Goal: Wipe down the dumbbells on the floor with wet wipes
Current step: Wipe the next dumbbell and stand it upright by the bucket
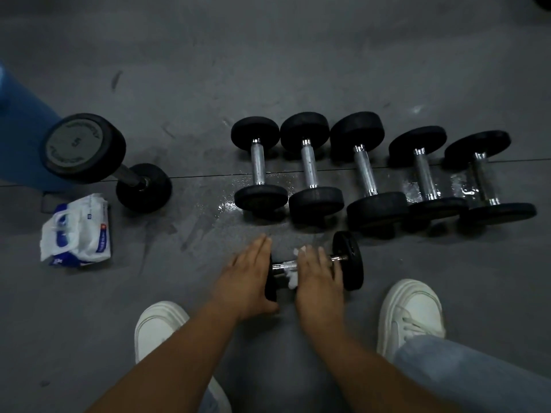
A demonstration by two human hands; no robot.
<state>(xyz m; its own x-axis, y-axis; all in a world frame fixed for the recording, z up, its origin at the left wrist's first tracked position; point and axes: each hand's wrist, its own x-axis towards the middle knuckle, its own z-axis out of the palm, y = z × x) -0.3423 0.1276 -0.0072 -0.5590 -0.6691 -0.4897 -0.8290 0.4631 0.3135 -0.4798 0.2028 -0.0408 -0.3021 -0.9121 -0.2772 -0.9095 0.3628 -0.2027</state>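
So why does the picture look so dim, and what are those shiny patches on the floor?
Head view: lighting is dim, edges darker; wet patches on the grey floor glare white between the black chrome-handled dumbbells; the row bows, wide-angle distortion.

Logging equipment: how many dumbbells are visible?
7 black round-headed dumbbells: five in a row, one under left hand and right hand, one tilted far left. Top-right corner may hide another.

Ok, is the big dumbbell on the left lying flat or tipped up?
Tipped: dumbbell has one head on the floor, the other raised.
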